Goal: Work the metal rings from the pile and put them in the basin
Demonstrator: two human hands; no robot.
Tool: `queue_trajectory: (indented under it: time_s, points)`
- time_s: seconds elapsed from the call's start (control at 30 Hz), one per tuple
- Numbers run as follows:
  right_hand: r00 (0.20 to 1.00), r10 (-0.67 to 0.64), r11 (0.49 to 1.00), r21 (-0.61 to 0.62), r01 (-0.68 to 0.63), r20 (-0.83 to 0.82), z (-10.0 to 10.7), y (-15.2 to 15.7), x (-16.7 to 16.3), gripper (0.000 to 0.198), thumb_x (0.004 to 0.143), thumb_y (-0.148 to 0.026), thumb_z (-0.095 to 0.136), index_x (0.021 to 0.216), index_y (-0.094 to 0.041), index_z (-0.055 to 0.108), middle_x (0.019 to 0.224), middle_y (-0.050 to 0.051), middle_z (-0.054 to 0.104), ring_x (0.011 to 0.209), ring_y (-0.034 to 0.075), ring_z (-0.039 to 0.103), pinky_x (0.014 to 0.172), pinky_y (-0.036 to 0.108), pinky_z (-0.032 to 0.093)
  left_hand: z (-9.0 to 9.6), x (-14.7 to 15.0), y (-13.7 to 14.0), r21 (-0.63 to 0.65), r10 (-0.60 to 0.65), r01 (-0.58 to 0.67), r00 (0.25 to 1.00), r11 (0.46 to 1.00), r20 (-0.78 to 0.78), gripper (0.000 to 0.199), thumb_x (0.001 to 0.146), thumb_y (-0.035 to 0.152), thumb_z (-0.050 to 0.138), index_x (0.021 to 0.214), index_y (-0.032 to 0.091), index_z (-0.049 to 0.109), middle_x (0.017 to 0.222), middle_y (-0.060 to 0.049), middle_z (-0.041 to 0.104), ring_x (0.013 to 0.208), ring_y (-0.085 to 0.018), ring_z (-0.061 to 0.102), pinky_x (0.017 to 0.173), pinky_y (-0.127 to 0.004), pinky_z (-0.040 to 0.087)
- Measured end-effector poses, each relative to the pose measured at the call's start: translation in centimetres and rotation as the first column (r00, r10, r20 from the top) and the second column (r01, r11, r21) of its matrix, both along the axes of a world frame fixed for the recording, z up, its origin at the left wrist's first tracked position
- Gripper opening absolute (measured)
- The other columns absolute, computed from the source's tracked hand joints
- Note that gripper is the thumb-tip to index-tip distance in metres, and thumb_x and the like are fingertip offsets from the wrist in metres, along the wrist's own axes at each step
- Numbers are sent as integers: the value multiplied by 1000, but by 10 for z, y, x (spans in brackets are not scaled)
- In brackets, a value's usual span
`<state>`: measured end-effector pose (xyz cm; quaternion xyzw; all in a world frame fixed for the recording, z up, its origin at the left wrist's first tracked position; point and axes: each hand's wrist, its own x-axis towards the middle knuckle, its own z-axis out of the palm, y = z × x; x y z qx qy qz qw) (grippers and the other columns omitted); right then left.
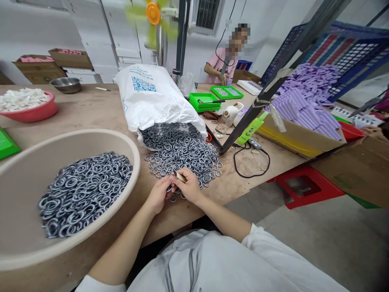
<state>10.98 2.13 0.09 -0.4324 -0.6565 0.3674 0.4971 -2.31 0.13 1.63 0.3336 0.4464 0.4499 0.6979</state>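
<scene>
Together, left hand (158, 194) and right hand (189, 186) by rings (182, 156)

On the left of the bench (94, 107), a red basin (39, 113) heaped with white pieces (22, 100) sits near a metal bowl (66, 86), with cardboard boxes (72, 61) of pink pieces (70, 51) behind — and a fan (152, 13) with an orange hub stands farther right. A co-worker (225, 65) in pink is at the back, beyond green trays (204, 108), a clear bottle (223, 125) and a looped black cable (269, 164). Purple pieces (299, 111) overfill a cardboard carton (282, 138) at right — a red stool (328, 196) stands below.
</scene>
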Motion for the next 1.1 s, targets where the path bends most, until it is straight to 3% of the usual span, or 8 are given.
queue_trajectory:
  time_s: [0.63, 0.83, 1.03, 1.1]
  points:
    - [997, 8, 999, 53, -12, 70, 1, 0, 0, 26, 89, -47, 64, 81, -22, 68, 75, 1, 61, 73, 16, 56, 69, 28, 45, -4, 0, 0, 15, 8, -8, 1000, 1000, -1, 47, 67, 59, 72, 69, 17, 50, 54, 5, 47, 42, -4, 30, 40, -17, 19]
    - [996, 37, 997, 65, -43, 83, 7, 4, -3, 27, 91, -46, 61, 82, -22, 67, 74, 1, 61, 74, 16, 57, 71, 29, 45, -2, -2, -1, 18, 81, -81, 997, 997, 7, 46, 69, 57, 73, 69, 17, 50, 53, 4, 47, 43, -4, 32, 41, -18, 21]
    - [990, 99, 993, 54, -105, 104, 16, 15, -3, 29, 78, -49, 74, 81, -21, 69, 79, 2, 64, 74, 16, 58, 71, 30, 45, -2, -5, 1, 57, 89, -90, 996, 994, 22, 44, 68, 54, 73, 65, 18, 48, 52, 4, 47, 43, -5, 31, 41, -19, 21]
    - [989, 125, 992, -4, -125, 76, 17, 20, -3, 32, 81, -52, 71, 76, -21, 67, 74, 1, 63, 70, 16, 58, 67, 29, 45, -2, -5, 2, 70, 84, -86, 996, 994, 22, 43, 70, 54, 72, 64, 18, 48, 53, 4, 48, 43, -5, 31, 41, -18, 20]
